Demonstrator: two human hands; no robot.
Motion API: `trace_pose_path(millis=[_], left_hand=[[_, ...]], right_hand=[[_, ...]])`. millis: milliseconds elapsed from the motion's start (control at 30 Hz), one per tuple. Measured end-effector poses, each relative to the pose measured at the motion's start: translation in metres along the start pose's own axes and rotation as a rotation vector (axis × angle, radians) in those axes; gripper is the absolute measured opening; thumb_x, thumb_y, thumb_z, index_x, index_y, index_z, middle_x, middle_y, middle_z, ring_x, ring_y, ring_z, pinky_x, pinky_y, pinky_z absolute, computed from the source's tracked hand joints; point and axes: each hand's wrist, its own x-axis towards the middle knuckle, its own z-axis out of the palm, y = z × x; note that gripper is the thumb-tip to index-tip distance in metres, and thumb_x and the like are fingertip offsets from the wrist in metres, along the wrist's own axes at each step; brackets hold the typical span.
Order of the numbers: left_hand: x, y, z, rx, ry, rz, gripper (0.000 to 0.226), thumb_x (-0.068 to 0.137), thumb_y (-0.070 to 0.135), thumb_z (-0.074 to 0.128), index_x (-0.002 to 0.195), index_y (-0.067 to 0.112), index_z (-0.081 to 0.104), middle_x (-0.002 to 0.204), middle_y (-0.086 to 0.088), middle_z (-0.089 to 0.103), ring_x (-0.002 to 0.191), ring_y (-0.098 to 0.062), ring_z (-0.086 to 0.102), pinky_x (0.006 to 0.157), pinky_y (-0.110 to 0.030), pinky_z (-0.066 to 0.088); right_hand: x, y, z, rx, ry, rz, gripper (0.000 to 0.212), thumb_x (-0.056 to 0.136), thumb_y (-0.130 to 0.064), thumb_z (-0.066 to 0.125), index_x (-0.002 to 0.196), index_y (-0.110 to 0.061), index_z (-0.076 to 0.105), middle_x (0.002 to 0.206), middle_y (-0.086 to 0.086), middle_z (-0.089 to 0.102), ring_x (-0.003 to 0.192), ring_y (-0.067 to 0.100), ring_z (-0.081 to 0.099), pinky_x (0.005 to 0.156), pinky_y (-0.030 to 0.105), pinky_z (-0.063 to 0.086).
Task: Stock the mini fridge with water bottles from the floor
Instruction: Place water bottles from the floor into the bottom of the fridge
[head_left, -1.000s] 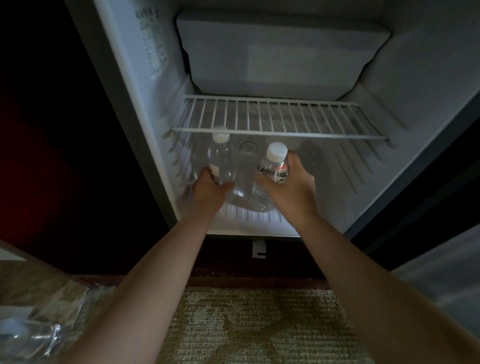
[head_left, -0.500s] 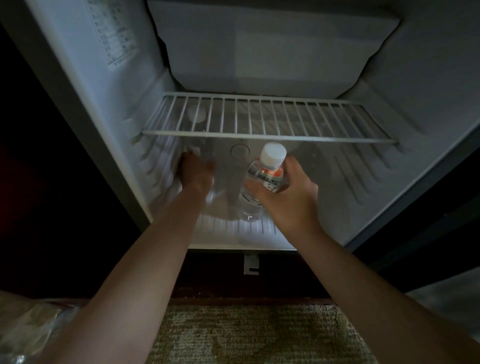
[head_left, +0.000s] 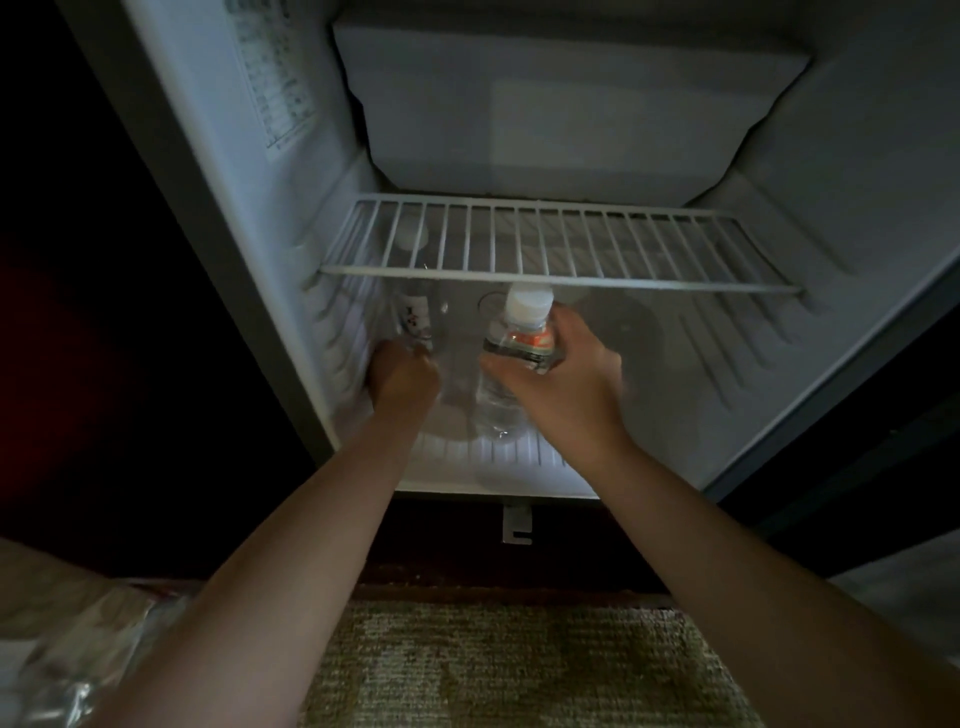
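Note:
The open mini fridge (head_left: 857, 218) fills the upper view, with a white wire shelf (head_left: 561, 244) across its middle. Both my hands reach into the lower compartment under that shelf. My left hand (head_left: 402, 376) grips the base of a clear water bottle (head_left: 413, 312) standing far back at the left wall; its white cap shows through the shelf wires. My right hand (head_left: 566, 379) holds a second clear bottle (head_left: 511, 358) with a white cap and red-and-white label, upright, its base near the fridge floor at the centre.
The freezer box (head_left: 561, 104) hangs above the shelf. A label sticker (head_left: 275, 83) is on the left inner wall. Plastic-wrapped bottles (head_left: 67, 660) lie on the floor at lower left. Patterned carpet (head_left: 519, 670) lies before the fridge. The space right of the held bottle holds nothing.
My left hand has pushed its bottle deeper, back to the left wall under the shelf. My right hand has carried its bottle farther in, its cap now just under the shelf edge.

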Motion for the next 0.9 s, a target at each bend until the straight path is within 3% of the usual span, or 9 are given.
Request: trace_pose_path(millis=[67,200,300,367,500,633,800,900], left_hand=[[-0.008,-0.005,-0.005,0.032,-0.073,0.075,0.032,0.098,0.014,0.041,0.115,-0.006,0.058,0.119,-0.023,0.060,0.112,-0.036,0.057,0.088,-0.034,0.044],[-0.028,-0.030,-0.011,0.086,-0.167,0.134,0.032,0.097,0.024,0.044,0.123,0.007,0.055,0.124,-0.010,0.060,0.117,-0.024,0.055,0.083,-0.018,0.036],[-0.038,-0.048,-0.016,0.087,-0.265,0.106,0.042,0.095,0.034,0.050,0.132,0.016,0.050,0.134,-0.008,0.054,0.122,-0.024,0.052,0.096,-0.027,0.040],[-0.036,-0.054,-0.016,0.094,-0.309,0.088,0.047,0.093,0.037,0.051,0.136,0.017,0.047,0.142,-0.009,0.046,0.128,-0.026,0.047,0.105,-0.033,0.040],[-0.032,-0.051,-0.018,0.116,-0.377,0.080,0.051,0.093,0.036,0.051,0.139,0.017,0.042,0.143,-0.012,0.043,0.127,-0.027,0.048,0.104,-0.035,0.041],[-0.026,-0.045,-0.022,0.111,-0.401,0.077,0.056,0.093,0.035,0.051,0.143,0.014,0.035,0.140,-0.012,0.048,0.125,-0.027,0.049,0.099,-0.033,0.041],[-0.019,-0.031,-0.022,-0.021,-0.339,0.076,0.065,0.091,0.031,0.054,0.148,0.024,0.023,0.146,-0.006,0.041,0.129,-0.028,0.046,0.107,-0.037,0.039],[-0.010,-0.010,-0.021,-0.231,-0.258,0.141,0.055,0.084,0.016,0.058,0.135,0.025,0.039,0.127,-0.007,0.054,0.116,-0.029,0.054,0.098,-0.042,0.047]], right_hand=[[0.009,-0.005,0.011,-0.033,-0.057,-0.023,0.053,0.069,-0.040,0.079,0.118,-0.028,0.060,0.098,-0.011,0.069,0.095,0.014,0.067,0.082,0.031,0.054],[0.037,-0.013,0.035,-0.109,-0.111,-0.006,0.056,0.073,-0.049,0.074,0.119,-0.020,0.061,0.104,-0.003,0.070,0.094,0.014,0.067,0.082,0.035,0.057],[0.065,-0.019,0.051,-0.006,-0.123,0.055,0.068,0.077,-0.048,0.070,0.133,-0.019,0.047,0.114,-0.002,0.065,0.102,0.014,0.064,0.090,0.035,0.053],[0.085,-0.016,0.060,0.015,-0.099,0.093,0.083,0.066,-0.060,0.067,0.136,-0.025,0.039,0.124,0.002,0.061,0.113,0.020,0.060,0.098,0.040,0.049],[0.094,-0.009,0.072,-0.013,-0.122,0.137,0.087,0.071,-0.055,0.072,0.145,-0.029,0.033,0.144,0.000,0.046,0.130,0.020,0.047,0.108,0.038,0.041],[0.089,-0.003,0.078,0.113,-0.006,0.160,0.087,0.064,-0.047,0.083,0.134,-0.025,0.037,0.125,0.004,0.060,0.106,0.022,0.065,0.085,0.043,0.057],[0.091,-0.003,0.084,0.125,-0.050,0.146,0.087,0.073,-0.040,0.080,0.144,-0.027,0.033,0.134,0.001,0.056,0.116,0.019,0.059,0.096,0.038,0.052],[0.089,0.002,0.078,0.115,-0.105,0.169,0.074,0.074,-0.029,0.080,0.138,-0.024,0.041,0.119,0.003,0.063,0.102,0.020,0.063,0.088,0.040,0.056]])
